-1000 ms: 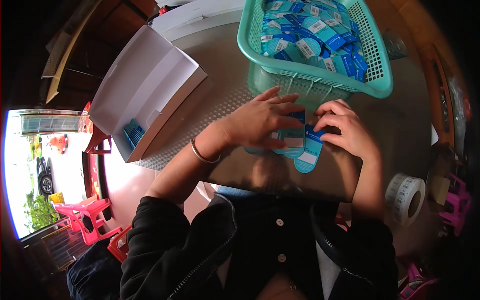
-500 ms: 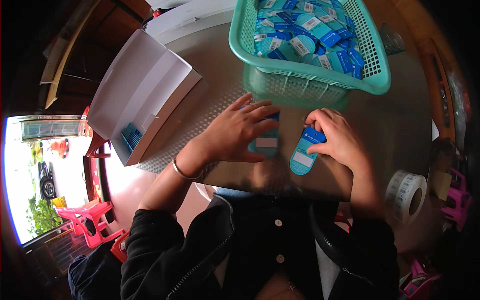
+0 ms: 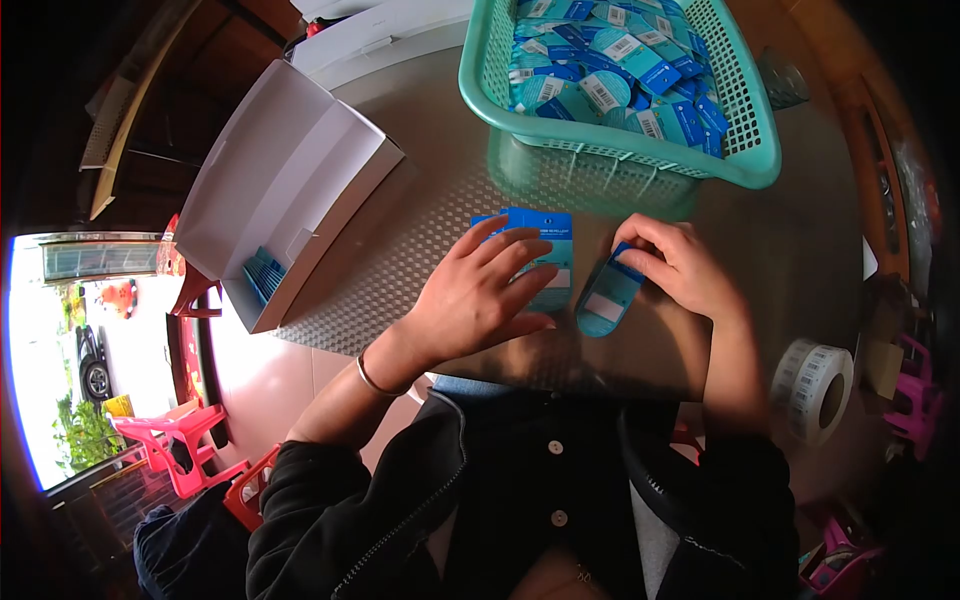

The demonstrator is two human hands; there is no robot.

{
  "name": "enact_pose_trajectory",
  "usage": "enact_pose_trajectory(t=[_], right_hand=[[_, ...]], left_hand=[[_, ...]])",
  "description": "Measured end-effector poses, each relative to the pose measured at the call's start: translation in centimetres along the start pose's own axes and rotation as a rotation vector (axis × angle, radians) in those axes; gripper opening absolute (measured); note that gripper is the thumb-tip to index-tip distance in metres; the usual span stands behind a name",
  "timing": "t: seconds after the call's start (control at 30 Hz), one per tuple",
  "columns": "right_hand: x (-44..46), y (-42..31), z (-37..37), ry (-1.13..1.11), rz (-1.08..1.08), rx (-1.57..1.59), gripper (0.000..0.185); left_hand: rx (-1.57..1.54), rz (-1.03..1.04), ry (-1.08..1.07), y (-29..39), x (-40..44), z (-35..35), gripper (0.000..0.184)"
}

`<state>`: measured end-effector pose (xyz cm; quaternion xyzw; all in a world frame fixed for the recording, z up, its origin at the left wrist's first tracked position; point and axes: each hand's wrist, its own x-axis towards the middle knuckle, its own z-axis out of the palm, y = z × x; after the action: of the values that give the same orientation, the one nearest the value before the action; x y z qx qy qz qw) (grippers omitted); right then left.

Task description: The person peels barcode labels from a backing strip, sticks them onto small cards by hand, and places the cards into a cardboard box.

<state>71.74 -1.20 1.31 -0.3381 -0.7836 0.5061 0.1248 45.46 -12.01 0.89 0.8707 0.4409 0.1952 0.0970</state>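
Observation:
My right hand pinches the blue top of a rounded blue-and-teal packet between thumb and fingers. This packet is tilted just above the table and shows a pale blank label. To its left, two or more similar packets lie overlapped on the table. My left hand hovers over or rests lightly on them, with its fingers spread and partly covering them; whether it touches them I cannot tell. A bracelet circles the left wrist.
A teal plastic basket heaped with barcoded packets stands at the back. An open white box holding several packets sits to the left. Beyond the table's right front edge is a roll of barcode labels. A pink stool stands at lower left.
The packet in my right hand has tilted and shifted slightly up. My left hand has drawn a little to the left, and more of the packets beneath it now shows.

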Motion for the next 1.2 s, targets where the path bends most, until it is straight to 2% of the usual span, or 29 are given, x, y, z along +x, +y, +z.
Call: enact_pose_trajectory(t=[0.03,0.13,0.27,0.43,0.63,0.77,0.87,0.97,1.07,1.1,1.2], right_hand=[[0.1,0.2,0.1,0.014,-0.001,0.009,0.010],[0.4,0.3,0.8,0.069,-0.021,0.074,0.011],[0.7,0.4,1.8,0.097,-0.025,0.150,0.015],[1.0,0.9,2.4,0.152,-0.069,0.161,0.017],[1.2,1.1,2.6,0.236,-0.054,0.065,0.019],[1.3,0.9,2.5,0.314,-0.150,-0.113,0.020],[1.4,1.2,2.6,0.361,-0.180,-0.143,0.019],[1.5,1.3,2.4,0.372,-0.190,-0.190,0.019],[1.7,2.0,2.3,0.388,-0.231,-0.191,0.019],[1.7,2.2,2.4,0.386,-0.239,-0.182,0.019],[1.9,2.4,2.4,0.388,-0.271,-0.178,0.019]], left_hand=[[0.014,-0.008,-0.009,0.3,-0.4,0.0,0.051],[-0.068,0.047,-0.048,1.0,-1.0,1.2,0.052],[-0.170,0.088,-0.024,1.5,-1.0,2.2,0.060],[-0.071,0.042,-0.003,1.4,-1.6,2.0,0.062],[-0.035,0.038,-0.062,1.6,-1.6,2.2,0.058],[-0.007,0.041,-0.078,1.3,-1.8,2.4,0.057],[-0.025,0.031,-0.070,1.2,-1.9,1.9,0.056],[-0.060,0.079,0.013,1.1,-2.3,1.3,0.047],[-0.348,0.082,-0.002,2.5,-4.0,0.0,0.036],[-0.561,0.101,-0.034,2.9,-3.9,-1.1,0.026],[-0.834,-0.016,-0.407,3.9,-6.7,-1.7,0.023]])
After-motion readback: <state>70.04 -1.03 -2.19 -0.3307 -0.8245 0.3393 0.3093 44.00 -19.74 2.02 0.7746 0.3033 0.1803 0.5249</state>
